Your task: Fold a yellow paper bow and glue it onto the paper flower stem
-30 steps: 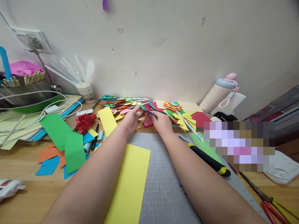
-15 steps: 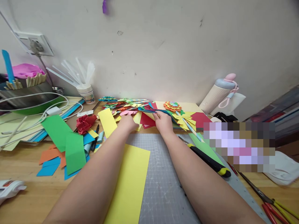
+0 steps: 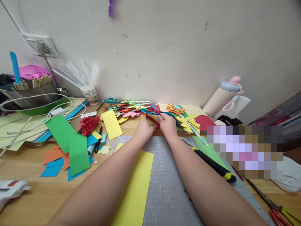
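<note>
Beyond mat (image 3: 164, 175) | hands (image 3: 144, 129) (image 3: 168, 125) curled | right pinching papers (image 3: 155, 118), left's fingertips hidden

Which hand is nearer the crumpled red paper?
Left. The left hand is to the right of the crumpled red paper; the right hand is farther right.

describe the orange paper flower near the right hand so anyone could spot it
Find the grey cutting mat and look past its far edge. Just beyond the right hand, slightly right, lies the flower: round orange and yellow layers, unlike the spiky yellow paper beside it.
</note>
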Tool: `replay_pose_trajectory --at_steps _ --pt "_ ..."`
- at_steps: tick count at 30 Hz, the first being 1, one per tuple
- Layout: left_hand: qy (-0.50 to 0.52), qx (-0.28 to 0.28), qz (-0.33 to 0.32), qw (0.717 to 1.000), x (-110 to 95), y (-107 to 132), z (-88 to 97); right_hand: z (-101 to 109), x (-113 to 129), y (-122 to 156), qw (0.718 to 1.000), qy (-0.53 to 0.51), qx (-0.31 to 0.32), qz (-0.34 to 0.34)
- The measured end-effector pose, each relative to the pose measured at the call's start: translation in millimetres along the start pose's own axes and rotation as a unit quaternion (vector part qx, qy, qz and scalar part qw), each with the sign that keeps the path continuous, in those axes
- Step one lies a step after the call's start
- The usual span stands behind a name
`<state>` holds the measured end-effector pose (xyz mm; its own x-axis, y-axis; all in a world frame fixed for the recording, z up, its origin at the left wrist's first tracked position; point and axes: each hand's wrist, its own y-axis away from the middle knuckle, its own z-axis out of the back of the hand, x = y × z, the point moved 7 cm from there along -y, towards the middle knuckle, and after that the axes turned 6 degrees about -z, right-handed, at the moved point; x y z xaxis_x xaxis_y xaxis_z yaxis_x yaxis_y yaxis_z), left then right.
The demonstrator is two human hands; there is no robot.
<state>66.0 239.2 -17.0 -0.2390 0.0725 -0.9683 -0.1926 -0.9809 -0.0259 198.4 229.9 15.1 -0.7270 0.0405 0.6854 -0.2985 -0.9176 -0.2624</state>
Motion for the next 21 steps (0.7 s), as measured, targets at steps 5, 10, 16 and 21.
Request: replay_pose_trajectory --at_steps 5,10,16,21 --pt "0.019 0.059 -0.052 0.997 -5.8 6.7 -33.1 -0.6 -4.6 -2.4 1.0 0.003 0.003 -0.011" --pt "0.021 0.088 -0.075 0.993 -5.4 5.2 -35.8 -1.4 -2.1 -0.1 1.0 -0.003 0.007 -0.015" --pt "0.01 0.062 -0.067 0.996 0.5 -4.9 -22.5 -0.7 1.0 1.6 1.0 -0.008 0.015 0.0" --pt "0.043 -0.049 -0.016 0.998 13.8 -24.2 25.4 1.1 -5.1 -2.6 1.0 -0.02 -0.003 -0.012"
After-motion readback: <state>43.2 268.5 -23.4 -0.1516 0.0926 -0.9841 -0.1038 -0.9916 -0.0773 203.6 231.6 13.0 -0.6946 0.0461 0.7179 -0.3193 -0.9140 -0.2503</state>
